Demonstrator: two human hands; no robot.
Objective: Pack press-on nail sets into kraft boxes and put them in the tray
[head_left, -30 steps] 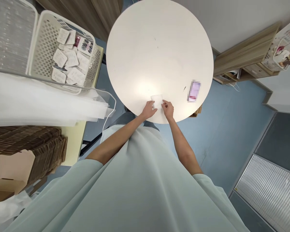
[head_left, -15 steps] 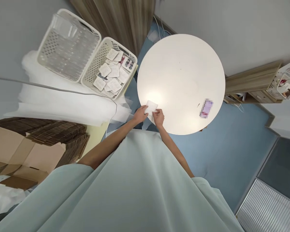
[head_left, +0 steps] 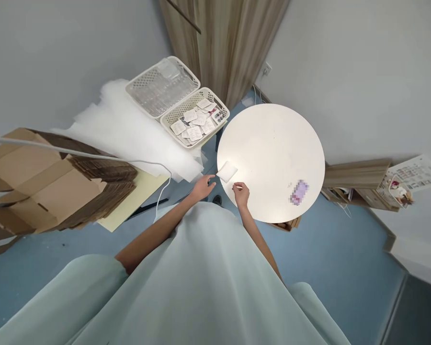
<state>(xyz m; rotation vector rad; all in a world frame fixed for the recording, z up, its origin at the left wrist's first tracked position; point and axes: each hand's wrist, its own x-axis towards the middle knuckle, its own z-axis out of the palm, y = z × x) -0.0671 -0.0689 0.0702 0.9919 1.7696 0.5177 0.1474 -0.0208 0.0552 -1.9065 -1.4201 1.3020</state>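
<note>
A small white packet point(head_left: 227, 171), folded flat and soft-looking, lies at the near left edge of the round white table point(head_left: 273, 139). My left hand point(head_left: 202, 187) is just off the table edge, left of the packet and apart from it, thumb and fingers spread with nothing between them. Over the tabletop, to the packet's near right, is my right hand point(head_left: 241, 193). Its fingers are curled into a pinch, and whatever they may hold is too small to make out.
A basket of white cards point(head_left: 197, 120) and a basket of clear plastic sleeves point(head_left: 161, 88) stand at the left, beside white foam sheets point(head_left: 107, 129) and stacked cardboard boxes point(head_left: 72, 182). A cable point(head_left: 140, 163) crosses there. A blurred purple item point(head_left: 299, 192) lies on the table.
Both hands have come off the white packet, which now lies on the table. My left hand has drawn back to the left and opened. The camera view has tilted upward.
</note>
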